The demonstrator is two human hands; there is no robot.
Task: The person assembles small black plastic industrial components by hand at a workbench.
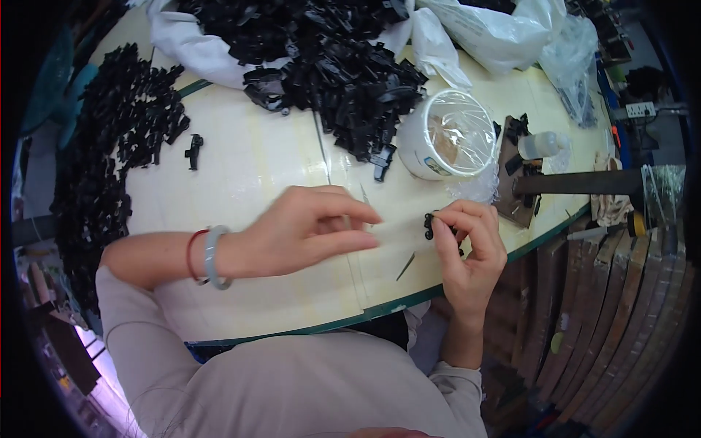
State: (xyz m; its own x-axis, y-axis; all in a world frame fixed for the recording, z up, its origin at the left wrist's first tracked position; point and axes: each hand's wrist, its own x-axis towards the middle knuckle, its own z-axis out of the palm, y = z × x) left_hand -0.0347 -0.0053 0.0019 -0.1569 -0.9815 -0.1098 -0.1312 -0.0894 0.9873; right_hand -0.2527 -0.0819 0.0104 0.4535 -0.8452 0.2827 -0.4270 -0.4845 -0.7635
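My right hand (471, 252) is closed round a small black plastic part (429, 226), whose rounded end sticks out past the thumb and fingertips; the rest of it is hidden in the fingers. To its left, over the table (248, 175), my left hand (310, 226) holds nothing, with thumb and fingers stretched out and apart toward the right hand. A thin dark pointed sliver (406, 266) lies between the hands near the table's front edge. Behind the left fingertips lies another thin pointed piece (364, 194), partly covered by the hand.
A heap of black plastic parts (343, 87) spills from a white bag at the back. More small parts (124, 117) cover the left side, one part (193, 152) lying apart. A plastic-covered white bucket (420, 150), a clear bottle (537, 145) and a dark metal bar (584, 182) stand right.
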